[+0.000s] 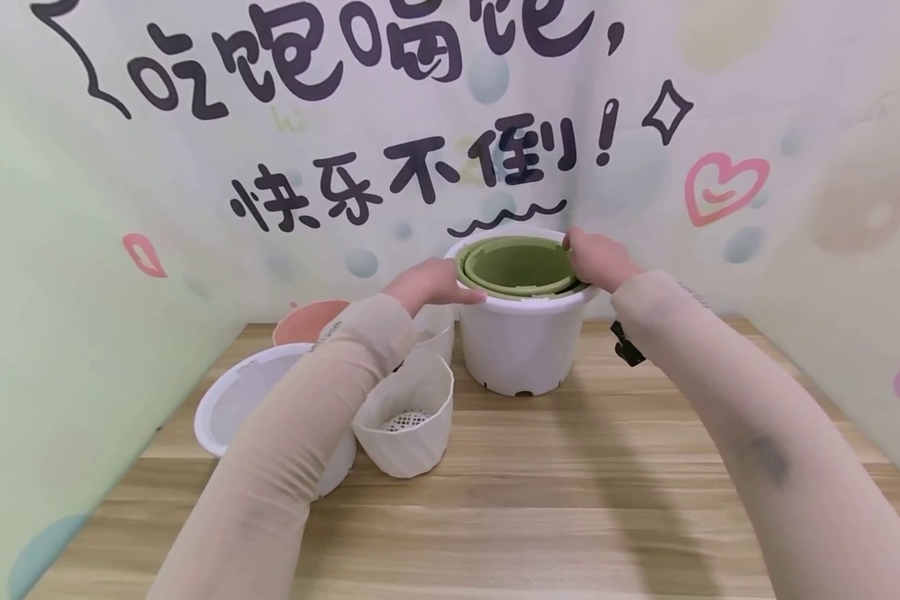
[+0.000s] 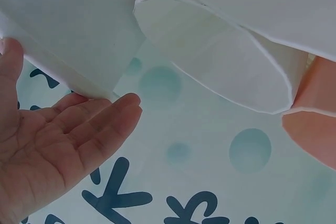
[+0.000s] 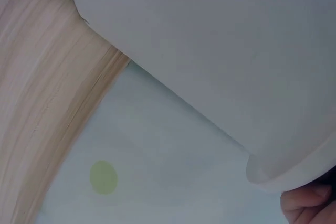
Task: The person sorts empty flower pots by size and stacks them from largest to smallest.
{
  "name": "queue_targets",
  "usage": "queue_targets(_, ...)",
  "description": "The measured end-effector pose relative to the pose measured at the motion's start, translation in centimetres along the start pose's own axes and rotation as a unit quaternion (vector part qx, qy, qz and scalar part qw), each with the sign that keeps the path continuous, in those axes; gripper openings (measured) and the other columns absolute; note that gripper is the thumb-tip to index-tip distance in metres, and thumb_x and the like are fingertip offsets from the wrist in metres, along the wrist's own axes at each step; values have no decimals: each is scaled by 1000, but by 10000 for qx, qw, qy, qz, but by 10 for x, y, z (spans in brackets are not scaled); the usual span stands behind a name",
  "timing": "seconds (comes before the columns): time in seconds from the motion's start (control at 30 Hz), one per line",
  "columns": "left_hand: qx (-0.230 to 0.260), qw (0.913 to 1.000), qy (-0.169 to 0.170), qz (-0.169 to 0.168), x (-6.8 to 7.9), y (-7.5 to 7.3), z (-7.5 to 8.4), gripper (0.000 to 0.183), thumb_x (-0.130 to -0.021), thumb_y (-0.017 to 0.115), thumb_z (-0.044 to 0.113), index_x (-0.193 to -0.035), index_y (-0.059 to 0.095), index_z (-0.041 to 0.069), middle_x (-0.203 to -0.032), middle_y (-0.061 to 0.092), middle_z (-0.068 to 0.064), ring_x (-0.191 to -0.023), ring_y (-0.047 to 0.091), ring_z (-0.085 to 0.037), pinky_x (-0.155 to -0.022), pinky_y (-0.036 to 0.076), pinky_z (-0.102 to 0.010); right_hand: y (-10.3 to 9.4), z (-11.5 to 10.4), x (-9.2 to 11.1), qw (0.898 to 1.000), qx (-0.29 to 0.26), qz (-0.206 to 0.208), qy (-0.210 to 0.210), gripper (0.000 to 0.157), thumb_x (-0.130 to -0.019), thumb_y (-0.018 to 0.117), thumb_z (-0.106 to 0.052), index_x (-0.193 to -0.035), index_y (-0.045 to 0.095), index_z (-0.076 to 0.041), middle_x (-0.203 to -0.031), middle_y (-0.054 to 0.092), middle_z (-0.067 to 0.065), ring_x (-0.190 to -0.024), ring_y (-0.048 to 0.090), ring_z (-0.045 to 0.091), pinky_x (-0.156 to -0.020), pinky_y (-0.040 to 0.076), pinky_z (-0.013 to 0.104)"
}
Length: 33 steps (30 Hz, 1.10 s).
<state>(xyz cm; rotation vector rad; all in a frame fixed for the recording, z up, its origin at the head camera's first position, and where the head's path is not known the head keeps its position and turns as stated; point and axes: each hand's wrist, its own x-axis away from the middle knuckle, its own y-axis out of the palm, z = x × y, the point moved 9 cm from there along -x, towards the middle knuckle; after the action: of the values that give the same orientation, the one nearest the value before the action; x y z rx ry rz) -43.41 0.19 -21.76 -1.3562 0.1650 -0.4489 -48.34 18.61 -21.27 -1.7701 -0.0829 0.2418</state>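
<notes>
A large white flowerpot (image 1: 521,350) stands upright near the back of the table. Inside its mouth sit two green flowerpots (image 1: 521,260), one nested in the other, their rims about level with the white one. My left hand (image 1: 437,283) touches the left side of the rims, thumb toward the front; the left wrist view shows its fingers (image 2: 105,135) fairly straight beside the white wall. On the opposite side my right hand (image 1: 602,257) has curled fingertips at the green rim. Most of that hand is out of sight in the right wrist view.
To the left stand a wide white pot (image 1: 213,417), a small white faceted pot (image 1: 412,452) with a perforated bottom, another white pot (image 1: 441,333) behind it, and an orange pot (image 1: 303,323). A printed cloth (image 1: 390,225) hangs behind the wooden table (image 1: 532,508).
</notes>
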Motion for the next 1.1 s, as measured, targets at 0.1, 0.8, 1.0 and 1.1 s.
queue_targets(0.1,-43,10000,-15,34,1,-3,-3,64,-76,50,47,-123,37,6,-120,43,-12,-110,39,-23,-92,29,-32,-2,-9,4,9999,103,100,-4,28,-81,32,-3,-106,43,-1,-95,52,16,-79,47,28,-70,39,39)
queue_targets(0.8,53,9995,-267,-172,4,8,-10,63,-76,49,49,-123,38,7,-122,41,-12,-111,38,-24,-92,29,-35,4,29,23,9814,-1415,951,880,31,-79,34,-6,-108,39,4,-97,49,19,-82,47,29,-68,40,39)
queue_targets(1.0,-20,9997,-17,225,0,6,-12,64,-74,52,48,-118,39,2,-114,47,-14,-103,44,-23,-89,33,-33,5,41,31,9810,-1088,503,1526,25,-79,33,-10,-96,43,5,-80,47,15,-67,45,25,-51,39,33)
queue_targets(1.1,-269,9994,151,170,5,1,-18,64,-76,53,43,-122,34,2,-120,43,-14,-108,40,-25,-91,30,-34,2,44,31,9795,-985,444,1703,24,-80,33,-11,-95,43,4,-76,47,13,-61,43,23,-47,37,31)
